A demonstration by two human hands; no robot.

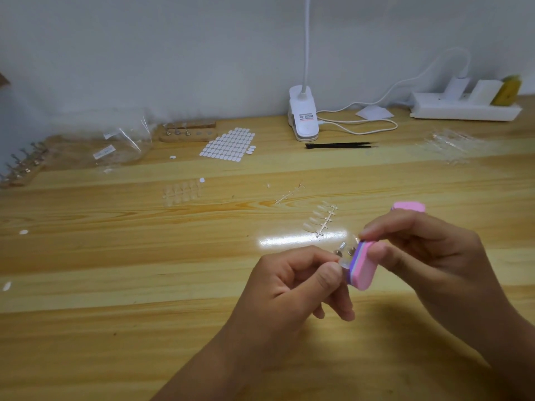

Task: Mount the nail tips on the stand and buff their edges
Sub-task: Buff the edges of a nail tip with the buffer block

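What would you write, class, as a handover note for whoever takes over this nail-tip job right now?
Left grip: pinches a small metal-pegged holder carrying a clear plastic nail tip.
Right grip: holds a pink-and-purple foam buffer block against that tip's edge.
On the wooden table: a strip of clear tips ahead, loose clear tips further left, one wooden peg stand far left, a second wooden peg stand at the back.
Done: one tip mounted, buffing under way.
Left: the strip's and loose tips are unmounted and unbuffed.

Raised together, left grip (292,282) and right grip (419,247) pinch, fingers curled.
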